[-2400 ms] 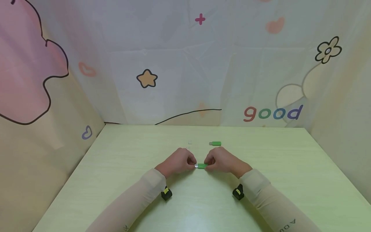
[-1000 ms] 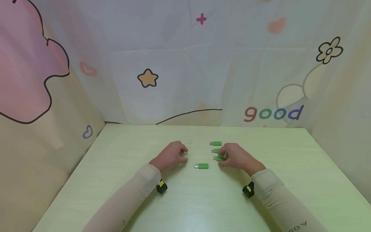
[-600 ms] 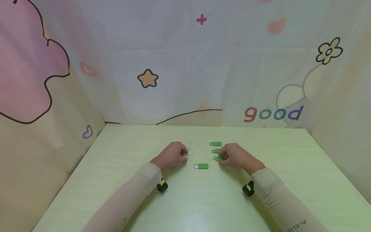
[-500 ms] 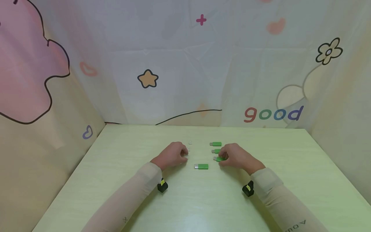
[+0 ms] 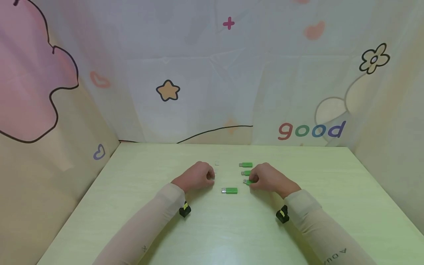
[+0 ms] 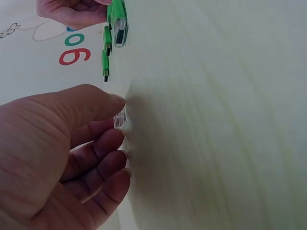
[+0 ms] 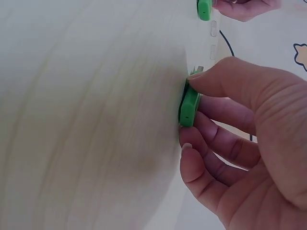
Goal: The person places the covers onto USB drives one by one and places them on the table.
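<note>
Left of centre in the head view, my left hand [image 5: 196, 176] is low over the table. Its thumb and index finger pinch a small clear cap [image 6: 120, 119], best seen in the left wrist view. My right hand [image 5: 269, 178] grips a green USB stick [image 7: 189, 109] between thumb and fingers; the metal plug [image 5: 245, 182] points left, and the fingers hide most of the body. Between the hands and nearer me lies another green USB stick [image 5: 230, 190], with a clear cap over its plug.
Two uncapped green USB sticks, one farther back [image 5: 246, 165] and one partly behind the right fingers [image 5: 245, 173], lie on the pale table [image 5: 212, 235]. Two loose clear caps [image 7: 214, 28] lie beyond the left fingers. A printed curtain [image 5: 198, 110] stands behind.
The capped USB stick, earlier held by both hands, now lies on the table. My hands moved apart, left to a clear cap, right to another stick, and their fingers have closed in.
</note>
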Available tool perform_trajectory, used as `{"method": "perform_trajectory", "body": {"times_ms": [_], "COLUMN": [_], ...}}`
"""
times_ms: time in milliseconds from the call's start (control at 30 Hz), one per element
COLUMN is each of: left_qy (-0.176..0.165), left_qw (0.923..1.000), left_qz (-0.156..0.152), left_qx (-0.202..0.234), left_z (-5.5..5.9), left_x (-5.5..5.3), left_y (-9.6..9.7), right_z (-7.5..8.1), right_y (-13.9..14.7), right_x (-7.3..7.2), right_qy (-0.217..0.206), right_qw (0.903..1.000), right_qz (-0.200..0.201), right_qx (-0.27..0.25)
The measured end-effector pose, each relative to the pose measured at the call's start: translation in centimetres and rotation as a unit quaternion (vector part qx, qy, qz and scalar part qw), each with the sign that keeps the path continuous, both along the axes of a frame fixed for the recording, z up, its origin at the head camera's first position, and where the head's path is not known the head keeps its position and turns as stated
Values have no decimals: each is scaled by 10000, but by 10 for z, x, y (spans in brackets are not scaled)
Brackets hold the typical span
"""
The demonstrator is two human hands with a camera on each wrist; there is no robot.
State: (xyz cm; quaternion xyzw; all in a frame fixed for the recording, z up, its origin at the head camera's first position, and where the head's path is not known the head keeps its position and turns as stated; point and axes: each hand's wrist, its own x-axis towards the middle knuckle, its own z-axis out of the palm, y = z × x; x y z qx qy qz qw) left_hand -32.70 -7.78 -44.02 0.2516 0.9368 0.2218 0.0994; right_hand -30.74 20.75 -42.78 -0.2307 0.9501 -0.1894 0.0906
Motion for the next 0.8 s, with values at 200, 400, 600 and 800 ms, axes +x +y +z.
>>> {"method": "perform_trajectory", "body": {"times_ms": [200, 400, 600, 800], "left_qy": [134, 468, 526, 694], "left_qw": [9992, 9959, 9946, 9938], "left_qz": [-255, -535, -596, -681], "left_qx": [-287, -558, -665, -533], "left_z": [1, 1, -1, 1], "left_x": [-4, -6, -7, -5], "left_y": [-1, -1, -2, -5], "right_z": [1, 1, -2, -3], "right_y": [-2, -4, -4, -4], "right_x": [-2, -2, -3, -2], "right_qy": [-83, -132, -128, -147], "right_qw": [9998, 9996, 9994, 9993], "right_qz": [-74, -130, -177, -232], "right_qx": [157, 199, 255, 238]}}
